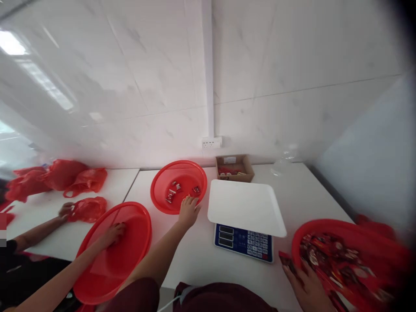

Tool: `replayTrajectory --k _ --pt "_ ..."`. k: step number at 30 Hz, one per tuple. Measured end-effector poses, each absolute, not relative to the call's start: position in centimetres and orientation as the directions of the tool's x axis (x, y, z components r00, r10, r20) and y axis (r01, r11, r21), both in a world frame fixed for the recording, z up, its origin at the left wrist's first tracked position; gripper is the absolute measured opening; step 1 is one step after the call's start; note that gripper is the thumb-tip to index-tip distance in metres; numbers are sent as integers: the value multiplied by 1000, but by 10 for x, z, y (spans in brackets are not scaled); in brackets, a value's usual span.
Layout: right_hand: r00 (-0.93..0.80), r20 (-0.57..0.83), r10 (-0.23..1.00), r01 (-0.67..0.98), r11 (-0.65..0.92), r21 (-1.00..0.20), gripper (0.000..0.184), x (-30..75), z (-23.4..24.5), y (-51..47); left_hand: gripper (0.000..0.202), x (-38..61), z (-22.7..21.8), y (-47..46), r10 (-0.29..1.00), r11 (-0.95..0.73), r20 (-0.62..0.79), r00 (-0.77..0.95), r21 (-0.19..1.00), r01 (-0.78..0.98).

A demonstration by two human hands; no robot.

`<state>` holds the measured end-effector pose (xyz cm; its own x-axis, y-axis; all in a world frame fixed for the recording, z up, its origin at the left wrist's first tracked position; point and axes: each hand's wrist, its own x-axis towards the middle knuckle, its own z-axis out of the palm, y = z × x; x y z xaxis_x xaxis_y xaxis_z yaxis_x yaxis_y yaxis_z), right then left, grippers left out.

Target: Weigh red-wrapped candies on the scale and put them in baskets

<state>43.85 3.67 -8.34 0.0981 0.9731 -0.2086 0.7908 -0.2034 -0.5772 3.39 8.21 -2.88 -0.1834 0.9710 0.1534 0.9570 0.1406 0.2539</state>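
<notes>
My left hand [189, 213] reaches over the near rim of a red plastic basin [157, 184] by the wall, fingers slightly spread and fingertips close to the small red-and-white wrapped sweets [170, 196] inside. Down at the right, my right hand [307, 286] is closed on a red packet [287, 261] that sticks out between thumb and fingers. It is beside a larger red basin [297, 236] heaped with red and dark wrapped packets [338, 260]. Between my hands stands a digital scale [243, 242] with a white tray [245, 206] on top.
A co-worker's hand [113, 234] rests inside another red basin [143, 216] at left. Another hand [66, 210] touches a red plastic bag [89, 209]. Filled red bags [65, 173] sit farther back. An open cardboard box [235, 167] and a clear bottle [282, 165] stand near the wall.
</notes>
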Motion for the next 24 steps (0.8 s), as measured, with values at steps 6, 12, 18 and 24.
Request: replayTrajectory --k 6,12,18,24 --pt "445 -341 828 451 -537 -713 80 466 -48 46 29 64 -34 62 940 -108 341 -35 392 914" --pt "489 -295 821 477 -535 -698 93 499 -69 52 30 107 -35 45 939 -244 337 76 489 837" --pt "306 -380 873 716 -474 -512 85 483 -86 44 28 138 -31 39 944 -292 293 150 539 790" --pt "276 -299 913 756 -398 -519 70 489 -82 43 28 150 -32 39 931 -345 304 200 561 752"
